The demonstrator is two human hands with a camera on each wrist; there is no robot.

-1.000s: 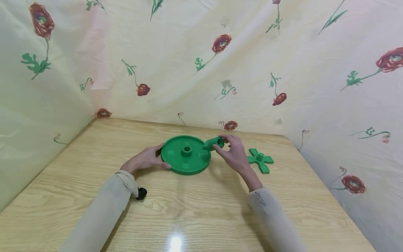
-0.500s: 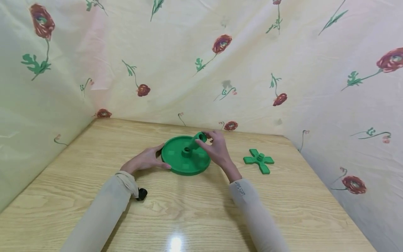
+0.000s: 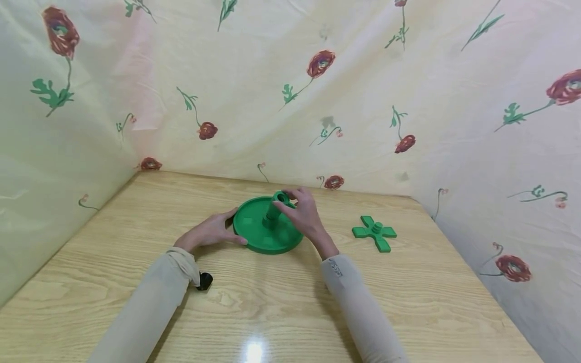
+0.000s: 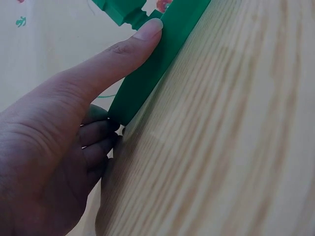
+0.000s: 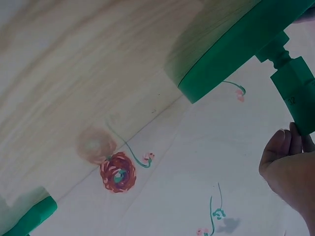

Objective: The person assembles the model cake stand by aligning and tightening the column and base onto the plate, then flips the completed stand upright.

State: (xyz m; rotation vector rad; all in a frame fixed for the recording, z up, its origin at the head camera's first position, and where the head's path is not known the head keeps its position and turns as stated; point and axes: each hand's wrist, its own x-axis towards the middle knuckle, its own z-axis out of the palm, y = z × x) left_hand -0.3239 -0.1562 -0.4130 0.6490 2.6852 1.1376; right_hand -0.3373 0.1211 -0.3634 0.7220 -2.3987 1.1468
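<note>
A round green plate with a raised rim (image 3: pixel 254 243) lies flat on the table, and a short socket stands at its middle. My left hand (image 3: pixel 211 232) holds the plate's left edge, thumb on the near side and fingers round the far side; the left wrist view shows the thumb on the rim (image 4: pixel 147 73). With my right hand (image 3: pixel 304 214) I grip the top of a green hollow tube (image 5: pixel 294 91), thumb and fingers on either side. The tube stands slightly tilted, its narrow threaded lower end (image 5: pixel 280 58) at the socket. How deep it sits is hard to tell.
To the right of the plate lies a green cross-shaped piece (image 3: pixel 375 232) with a threaded stub pointing up. A small black object (image 3: pixel 205 281) is at the left sleeve's cuff. Flower-patterned cloth (image 3: pixel 254 101) rises behind the wooden table (image 3: pixel 281 312).
My right hand has carried the tube left from above the plate's right side to the central socket, turning it from lying sideways to nearly upright. The left hand has stayed on the plate's edge.
</note>
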